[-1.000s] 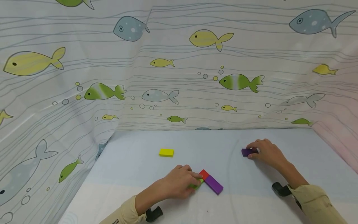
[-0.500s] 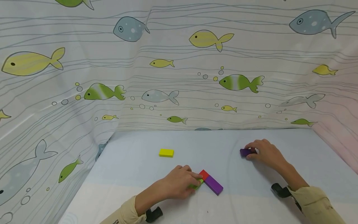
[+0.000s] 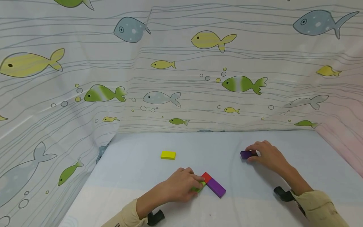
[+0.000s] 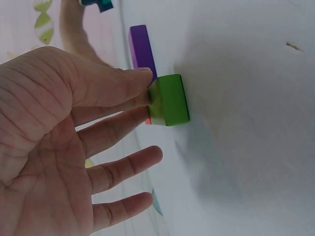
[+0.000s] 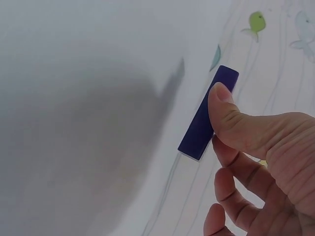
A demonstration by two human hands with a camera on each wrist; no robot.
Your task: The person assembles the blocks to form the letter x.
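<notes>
My left hand (image 3: pixel 181 186) pinches a green block (image 4: pixel 176 101) between thumb and fingers at the middle of the table; in the head view the hand covers most of it. At the green block's far end is a red block (image 3: pixel 206 177), touched by the index finger. A purple block (image 3: pixel 216 187) lies slantwise against the red one. Farther right, my right hand (image 3: pixel 267 157) grips a dark purple block (image 5: pixel 203 120) between thumb and fingers. Its shadow falls apart from it in the right wrist view, so it is off the table.
A yellow block (image 3: pixel 168 155) lies flat on the white table (image 3: pixel 136 167), beyond the left hand. A fish-patterned curtain (image 3: pixel 175 75) stands along the table's back and left side. Each wrist bears a black camera mount (image 3: pixel 156 217).
My right hand has moved slightly left with the dark purple block. The left hand and the blocks near it stay in place, as does the yellow block.
</notes>
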